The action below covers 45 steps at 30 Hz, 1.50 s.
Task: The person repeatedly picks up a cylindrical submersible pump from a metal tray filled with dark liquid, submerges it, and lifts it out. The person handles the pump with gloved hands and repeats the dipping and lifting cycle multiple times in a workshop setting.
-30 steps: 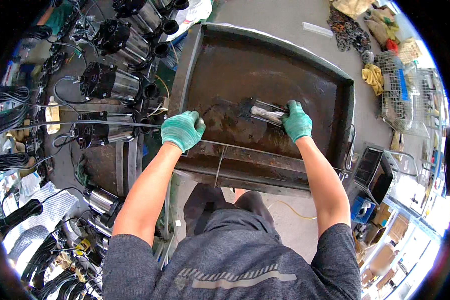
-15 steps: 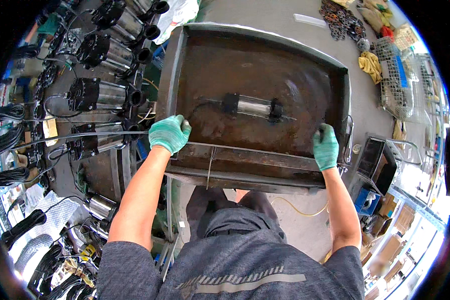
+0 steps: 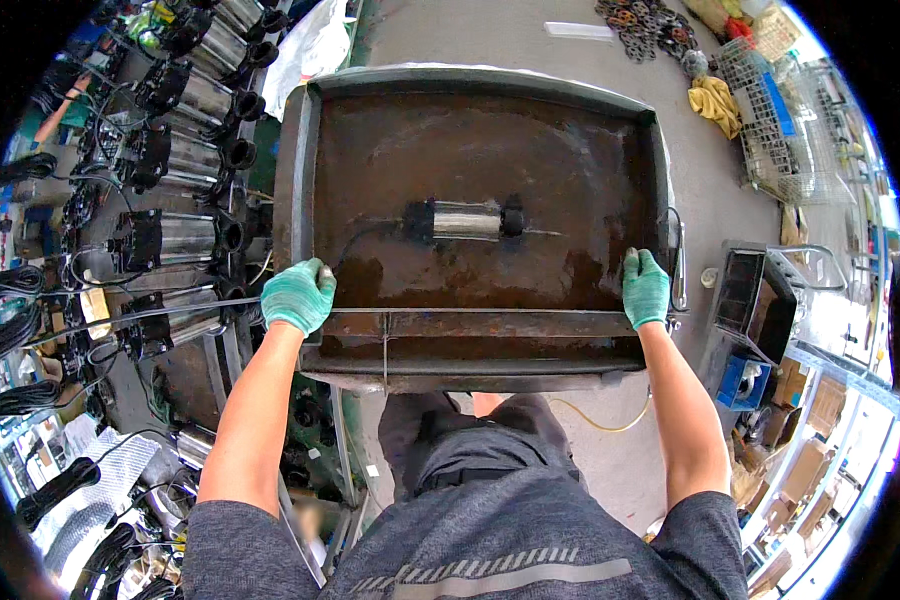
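Note:
A rectangular metal tank (image 3: 480, 78) stands in front of me, with what looks like brown water inside. A silver cylindrical pump (image 3: 467, 221) with black ends lies across its middle, a dark cable trailing from its left end. My left hand (image 3: 300, 296), in a green glove, is closed at the tank's left rim. A black cable (image 3: 200, 306) runs taut from the left into that hand. My right hand (image 3: 647, 290), also green-gloved, is at the right wall, by the end of a metal crossbar (image 3: 510, 322). Its fingers are curled, and what they grip is hidden.
Several silver-and-black pumps (image 3: 175, 240) with coiled cables stand in a row at the left. A black metal box (image 3: 755, 300) and wire baskets (image 3: 760, 130) are on the right. A yellow hose (image 3: 605, 425) lies on the floor below the tank.
The view has shifted, so the tank and pump appear farther left. My right hand has come closer to the tank's right wall. My left hand remains at the left rim with the cable.

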Motion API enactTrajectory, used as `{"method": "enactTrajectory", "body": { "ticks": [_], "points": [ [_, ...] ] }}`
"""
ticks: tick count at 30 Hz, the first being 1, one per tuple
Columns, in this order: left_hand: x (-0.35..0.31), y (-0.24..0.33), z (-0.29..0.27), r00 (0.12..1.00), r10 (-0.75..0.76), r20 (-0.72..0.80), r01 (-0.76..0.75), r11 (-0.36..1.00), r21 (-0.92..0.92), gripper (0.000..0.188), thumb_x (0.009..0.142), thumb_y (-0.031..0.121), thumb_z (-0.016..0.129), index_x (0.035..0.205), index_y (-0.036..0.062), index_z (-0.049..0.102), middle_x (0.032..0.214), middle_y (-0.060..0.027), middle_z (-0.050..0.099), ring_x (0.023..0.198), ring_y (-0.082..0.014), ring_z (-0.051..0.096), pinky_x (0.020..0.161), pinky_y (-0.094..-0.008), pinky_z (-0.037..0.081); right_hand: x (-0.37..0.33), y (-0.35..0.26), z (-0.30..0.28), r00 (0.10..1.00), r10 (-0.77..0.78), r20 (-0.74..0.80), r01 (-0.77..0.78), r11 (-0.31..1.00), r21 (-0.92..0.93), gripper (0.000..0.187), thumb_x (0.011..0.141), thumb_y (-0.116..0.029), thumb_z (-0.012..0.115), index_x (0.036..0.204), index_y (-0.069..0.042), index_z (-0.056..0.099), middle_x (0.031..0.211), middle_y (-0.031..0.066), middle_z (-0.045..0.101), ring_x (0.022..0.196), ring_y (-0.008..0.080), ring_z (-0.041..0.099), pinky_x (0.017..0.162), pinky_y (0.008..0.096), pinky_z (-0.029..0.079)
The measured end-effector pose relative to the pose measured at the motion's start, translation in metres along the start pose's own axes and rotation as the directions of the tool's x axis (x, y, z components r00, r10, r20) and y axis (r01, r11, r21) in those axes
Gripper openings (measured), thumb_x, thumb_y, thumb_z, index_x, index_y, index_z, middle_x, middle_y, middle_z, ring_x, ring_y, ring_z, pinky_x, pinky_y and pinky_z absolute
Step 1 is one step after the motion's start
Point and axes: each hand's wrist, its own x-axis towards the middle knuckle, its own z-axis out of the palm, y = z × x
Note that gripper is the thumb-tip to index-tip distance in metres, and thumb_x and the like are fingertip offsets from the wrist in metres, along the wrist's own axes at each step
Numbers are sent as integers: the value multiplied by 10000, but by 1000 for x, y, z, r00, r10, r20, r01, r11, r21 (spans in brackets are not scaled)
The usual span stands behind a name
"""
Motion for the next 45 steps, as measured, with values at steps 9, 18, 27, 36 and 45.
{"method": "enactTrajectory", "body": {
  "ticks": [9,18,27,36,45],
  "points": [
    [1,1,-2,1000,3,30,-4,1000,25,355,996,371,488,1009,97,712,968,-171,736,889,-419,696,798,-518,552,2,5,4,998,37,58,-35,999,-40,365,1045,-396,520,980,-59,647,921,273,683,897,507,638,731,581,491],
    [2,4,-6,997,-18,73,16,999,29,373,1003,372,482,1050,89,720,1003,-192,734,940,-425,685,850,-515,537,1,2,2,998,46,41,-44,998,-34,368,1042,-405,513,984,-69,652,927,273,686,900,515,634,756,590,498],
    [2,2,-3,999,15,39,-18,998,61,395,1015,391,455,1023,92,714,992,-177,737,908,-414,697,821,-513,552,1,3,3,998,47,46,-45,997,-61,377,1047,-414,502,975,-71,641,913,266,688,884,504,645,738,595,496],
    [2,-1,2,999,35,8,-36,998,50,377,1010,378,469,1014,92,716,978,-175,739,898,-413,698,809,-510,554,2,2,1,999,26,47,-24,998,-56,385,1050,-421,507,951,-68,626,897,257,687,875,501,642,728,586,495],
    [2,-1,1,999,34,21,-35,998,53,357,1004,372,477,997,102,710,960,-178,734,883,-415,696,794,-518,551,3,4,2,998,35,60,-32,998,-50,371,1050,-405,515,993,-65,653,913,258,692,884,499,644,734,578,500]
  ]
}}
